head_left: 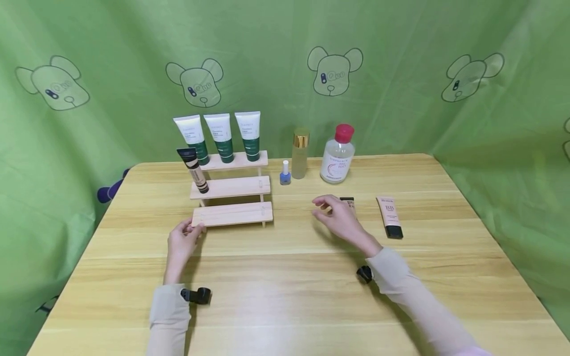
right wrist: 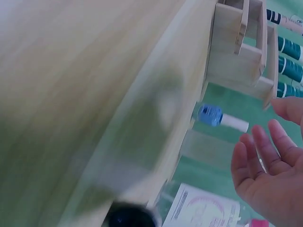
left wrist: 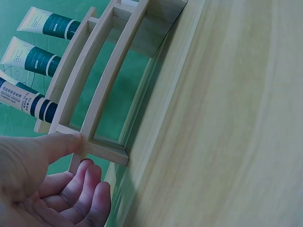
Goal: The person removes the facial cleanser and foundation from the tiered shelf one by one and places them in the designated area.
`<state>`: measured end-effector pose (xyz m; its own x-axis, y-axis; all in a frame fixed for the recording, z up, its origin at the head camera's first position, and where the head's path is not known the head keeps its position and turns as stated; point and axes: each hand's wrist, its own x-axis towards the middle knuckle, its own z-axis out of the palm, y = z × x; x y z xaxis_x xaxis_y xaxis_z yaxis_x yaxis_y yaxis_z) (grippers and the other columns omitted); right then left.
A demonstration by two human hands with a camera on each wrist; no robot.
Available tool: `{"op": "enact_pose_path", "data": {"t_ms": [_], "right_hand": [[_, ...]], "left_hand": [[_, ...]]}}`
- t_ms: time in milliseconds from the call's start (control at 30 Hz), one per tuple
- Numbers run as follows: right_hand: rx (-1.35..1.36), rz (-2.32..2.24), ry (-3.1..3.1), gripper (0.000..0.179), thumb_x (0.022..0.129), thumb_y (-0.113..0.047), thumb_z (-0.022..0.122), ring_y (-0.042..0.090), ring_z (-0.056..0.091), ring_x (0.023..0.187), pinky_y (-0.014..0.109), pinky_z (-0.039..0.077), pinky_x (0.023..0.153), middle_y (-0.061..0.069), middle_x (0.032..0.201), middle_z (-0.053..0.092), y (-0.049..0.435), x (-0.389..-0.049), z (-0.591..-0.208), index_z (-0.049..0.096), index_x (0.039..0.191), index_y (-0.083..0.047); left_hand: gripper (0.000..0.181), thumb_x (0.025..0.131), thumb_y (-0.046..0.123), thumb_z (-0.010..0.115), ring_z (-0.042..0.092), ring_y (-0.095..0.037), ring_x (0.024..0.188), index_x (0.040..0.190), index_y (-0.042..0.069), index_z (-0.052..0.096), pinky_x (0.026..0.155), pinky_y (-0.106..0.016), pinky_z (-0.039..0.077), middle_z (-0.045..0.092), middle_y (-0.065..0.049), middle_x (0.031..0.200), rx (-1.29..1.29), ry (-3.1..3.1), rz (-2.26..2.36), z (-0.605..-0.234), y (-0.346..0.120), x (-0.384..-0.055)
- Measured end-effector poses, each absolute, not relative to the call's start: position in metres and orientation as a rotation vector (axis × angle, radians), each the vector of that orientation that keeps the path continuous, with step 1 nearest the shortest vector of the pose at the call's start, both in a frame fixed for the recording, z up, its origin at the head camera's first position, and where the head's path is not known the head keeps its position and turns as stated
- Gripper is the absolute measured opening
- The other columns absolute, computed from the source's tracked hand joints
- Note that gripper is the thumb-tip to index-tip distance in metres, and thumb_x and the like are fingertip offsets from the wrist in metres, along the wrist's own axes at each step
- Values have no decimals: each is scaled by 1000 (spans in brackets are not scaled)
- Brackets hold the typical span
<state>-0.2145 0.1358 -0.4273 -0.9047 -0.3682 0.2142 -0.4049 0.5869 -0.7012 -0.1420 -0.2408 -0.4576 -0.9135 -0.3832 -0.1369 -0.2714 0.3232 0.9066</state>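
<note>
My left hand (head_left: 183, 243) pinches the front left corner of a three-step wooden display rack (head_left: 236, 213), thumb on top and fingertips beneath the lowest step. Three white-and-green squeeze tubes (head_left: 220, 136) stand on its top step. On the middle step, a beige-and-black foundation tube (head_left: 195, 172) leans at the left end. My right hand (head_left: 342, 222) hovers over the table, fingers loosely bent, with nothing in its grasp. It partly hides a small dark-ended tube (head_left: 348, 201) lying behind it. Farther right lies a pink BB cream tube (head_left: 389, 213) with a black cap.
A blue nail polish bottle (head_left: 285, 177) with a white cap stands right of the rack. Beside it are a gold-capped bottle (head_left: 299, 160) and a clear bottle (head_left: 337, 160) with a red cap. A green curtain (head_left: 276, 39) hangs behind the wooden table (head_left: 267, 287).
</note>
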Motion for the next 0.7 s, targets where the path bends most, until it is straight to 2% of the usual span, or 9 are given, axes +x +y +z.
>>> {"op": "enact_pose_path", "data": {"t_ms": [267,700], "right_hand": [[768,1305,-2700,31,87,-11,68,31,57,101,42,53,85,16,110,61,99,-222,-427,59,114,1],[883,1373,-2653,39,87,-13,69,32,54,109,50,46,95,16,119,59,49,-226,-418,56,122,1]], "left_hand": [[50,95,20,59,57,-10,75,134,-9,45,62,-15,51,56,-12,99,620,-2459,-1667,-456,-241,-141],[53,95,22,58,59,-16,82,136,-8,44,64,-14,51,58,-16,104,617,-2483,-1648,-456,-240,-141]]}}
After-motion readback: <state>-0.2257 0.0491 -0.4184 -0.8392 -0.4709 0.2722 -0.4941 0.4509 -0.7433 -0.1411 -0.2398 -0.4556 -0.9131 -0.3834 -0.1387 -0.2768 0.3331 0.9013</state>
